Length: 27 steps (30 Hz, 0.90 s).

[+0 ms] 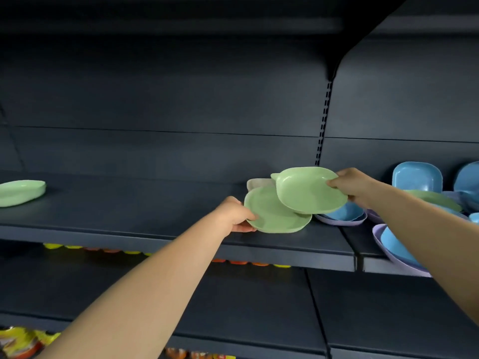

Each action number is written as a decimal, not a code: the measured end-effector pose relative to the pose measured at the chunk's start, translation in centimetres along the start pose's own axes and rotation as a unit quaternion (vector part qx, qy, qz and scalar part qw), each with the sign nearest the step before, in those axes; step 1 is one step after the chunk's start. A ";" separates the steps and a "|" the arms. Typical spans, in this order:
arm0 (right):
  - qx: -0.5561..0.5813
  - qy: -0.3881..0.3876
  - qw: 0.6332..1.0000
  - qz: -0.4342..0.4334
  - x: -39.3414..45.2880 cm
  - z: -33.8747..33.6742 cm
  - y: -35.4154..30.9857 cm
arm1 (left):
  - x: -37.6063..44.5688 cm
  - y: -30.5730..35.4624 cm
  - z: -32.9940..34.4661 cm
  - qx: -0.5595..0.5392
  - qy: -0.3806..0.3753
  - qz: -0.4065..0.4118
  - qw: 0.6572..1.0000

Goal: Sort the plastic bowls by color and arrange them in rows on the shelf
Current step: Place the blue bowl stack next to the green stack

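My left hand (237,215) pinches the left rim of a green bowl (272,216) low over the dark shelf (129,203). My right hand (352,186) grips the right rim of a second green bowl (308,190), tilted and overlapping the first from above. A whitish bowl (256,183) lies behind them. Another green bowl (20,191) sits far left on the shelf. Blue bowls (417,177) and lilac bowls (344,222) are piled at the right, with one more green bowl (435,199) among them, partly hidden by my right forearm.
A slotted upright (324,120) and bracket divide the shelf back panel. A blue bowl inside a lilac one (394,248) overhangs the shelf's front edge at right. Lower shelves hold yellow and orange packets (20,342).
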State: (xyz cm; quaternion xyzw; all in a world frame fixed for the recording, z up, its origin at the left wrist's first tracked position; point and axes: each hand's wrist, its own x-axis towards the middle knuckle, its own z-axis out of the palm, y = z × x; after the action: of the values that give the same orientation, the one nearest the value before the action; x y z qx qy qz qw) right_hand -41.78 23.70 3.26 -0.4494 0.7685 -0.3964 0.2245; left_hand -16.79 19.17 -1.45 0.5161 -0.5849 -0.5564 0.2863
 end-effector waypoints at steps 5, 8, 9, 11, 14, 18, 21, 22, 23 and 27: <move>0.069 0.016 0.997 0.002 -4.2 6.6 -5.9 | -2.4 -1.4 -9.8 -0.018 0.051 0.031 0.998; 0.098 0.029 0.995 -0.007 -7.4 12.1 -10.2 | -3.9 -2.7 -17.5 -0.021 0.089 0.059 0.994; 0.109 0.033 0.993 -0.010 -8.4 14.2 -11.7 | -4.5 -3.2 -20.2 -0.023 0.100 0.066 0.993; 0.129 0.041 0.991 -0.019 -10.1 18.5 -14.5 | -5.8 -4.3 -25.5 -0.026 0.118 0.079 0.990; 0.156 0.045 0.986 -0.025 -12.8 24.9 -18.5 | -7.6 -5.9 -32.9 -0.027 0.137 0.089 0.986; 0.153 0.037 0.987 -0.041 -15.4 31.6 -23.5 | -8.8 -7.4 -41.3 -0.044 0.152 0.090 0.983; 0.152 0.032 0.986 -0.054 -16.0 35.4 -27.0 | -8.6 -8.1 -46.2 -0.052 0.163 0.096 0.981; 0.149 0.033 0.987 -0.058 -15.9 36.6 -28.1 | -8.2 -8.3 -47.7 -0.054 0.166 0.099 0.980; 0.145 0.034 0.987 -0.060 -15.7 37.6 -29.1 | -7.7 -8.4 -49.0 -0.057 0.169 0.103 0.979; 0.136 0.035 0.988 -0.067 -13.8 41.8 -32.7 | -4.9 -8.9 -53.8 -0.078 0.171 0.105 0.977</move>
State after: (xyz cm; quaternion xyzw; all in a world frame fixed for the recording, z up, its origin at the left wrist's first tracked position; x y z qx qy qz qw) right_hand 11.11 9.41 5.19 -0.4515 0.6828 -0.5266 0.2295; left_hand 36.16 5.96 3.00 0.5154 -0.5334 -0.4703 0.4781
